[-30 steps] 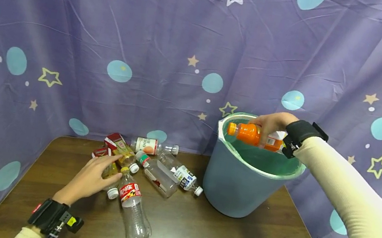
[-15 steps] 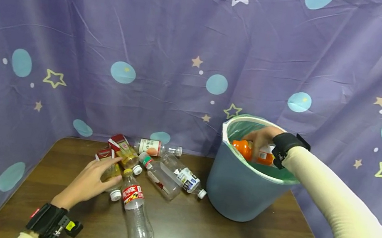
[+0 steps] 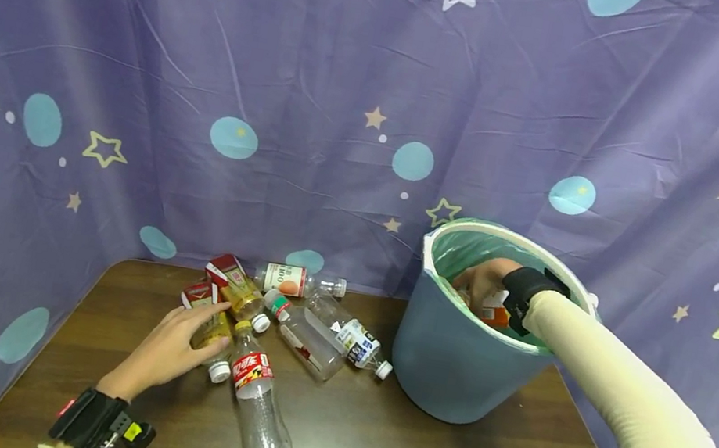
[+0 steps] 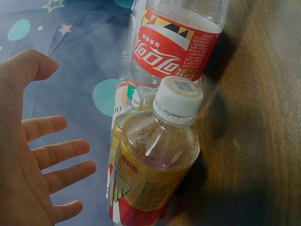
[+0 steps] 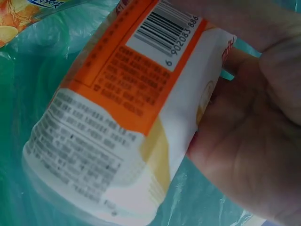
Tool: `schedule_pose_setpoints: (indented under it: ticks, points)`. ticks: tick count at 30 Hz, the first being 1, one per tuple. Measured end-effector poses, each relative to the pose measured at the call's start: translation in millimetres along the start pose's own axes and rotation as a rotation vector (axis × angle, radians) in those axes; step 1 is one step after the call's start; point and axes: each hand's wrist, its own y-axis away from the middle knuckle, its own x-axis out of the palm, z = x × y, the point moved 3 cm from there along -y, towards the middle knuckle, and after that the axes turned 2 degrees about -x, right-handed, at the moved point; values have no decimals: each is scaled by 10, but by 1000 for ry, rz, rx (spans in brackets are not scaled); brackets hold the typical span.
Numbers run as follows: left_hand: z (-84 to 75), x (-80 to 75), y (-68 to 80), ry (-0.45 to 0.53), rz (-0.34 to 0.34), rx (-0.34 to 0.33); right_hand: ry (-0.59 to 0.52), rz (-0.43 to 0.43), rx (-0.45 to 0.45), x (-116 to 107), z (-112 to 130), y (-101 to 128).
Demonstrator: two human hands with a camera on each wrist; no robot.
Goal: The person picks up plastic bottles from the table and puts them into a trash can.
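Observation:
Inside the blue bin [image 3: 442, 372], my right hand [image 3: 486, 277] grips a plastic drink bottle with an orange and white label [image 5: 127, 99]. In the right wrist view its barcode faces the camera; fingers and the bin's rim cover part of it in the head view. Over the bottles at the left, my left hand [image 3: 164, 346] hovers with fingers spread, holding nothing. Closest to it lies a bottle with a yellow and red label and white cap [image 4: 155, 174]. Beside that is a clear cola bottle with a red label [image 3: 257, 425], its yellow cap pointing away.
Green liner [image 3: 470, 244] covers the bin's inside, where another printed wrapper [image 5: 16, 16] shows. Left of the bin lie a white-capped clear bottle [image 3: 360, 341], a green-marked one [image 3: 311, 343], a white-labelled one [image 3: 286, 279] and a second yellow-red one [image 3: 240, 295] on the wooden table [image 3: 365, 447].
My right hand has lowered the orange-labelled bottle from the bin's rim down into the bin. The left hand keeps its place above the bottles; the head view has shifted slightly.

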Motion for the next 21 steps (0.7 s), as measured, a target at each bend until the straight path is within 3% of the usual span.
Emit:
schedule_pose_setpoints:
  ticks: [14,21]
  points:
    - [2,26,-4,-6,29,-34,33,67,-100,-38,-33,-175]
    - [-8,24,-2,11,36,-43,87,40,-103,-152,52,-85]
